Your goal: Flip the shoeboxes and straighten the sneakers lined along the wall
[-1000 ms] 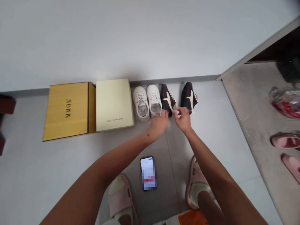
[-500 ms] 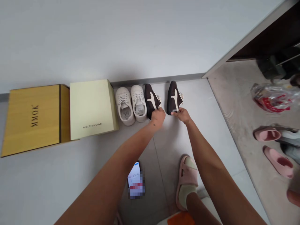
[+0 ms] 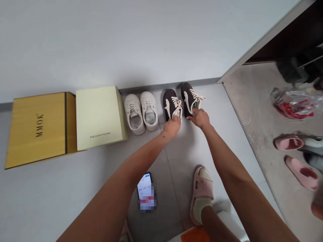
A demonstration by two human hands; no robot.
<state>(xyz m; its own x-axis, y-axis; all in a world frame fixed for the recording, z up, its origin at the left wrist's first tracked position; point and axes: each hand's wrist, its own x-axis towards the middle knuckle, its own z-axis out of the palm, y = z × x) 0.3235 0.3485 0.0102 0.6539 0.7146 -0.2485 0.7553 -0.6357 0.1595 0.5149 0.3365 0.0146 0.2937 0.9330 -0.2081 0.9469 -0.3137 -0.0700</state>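
Head view, row along the wall: yellow box (image 3: 40, 129), pale box (image 3: 99, 117), two white sneakers (image 3: 141, 112) set side by side, all squared. Last, two dark sneakers (image 3: 172, 105) lie angled, unaligned; left hand (image 3: 172, 127) and right hand (image 3: 200, 118) apart, each clasping one.

The screen of the phone (image 3: 146, 192) is blurred in its lower part, so I cannot read it. The left hand's fingers (image 3: 175, 118) hide part of one dark sneaker (image 3: 169, 105), and the right edge cuts off a pink slipper (image 3: 317, 211).
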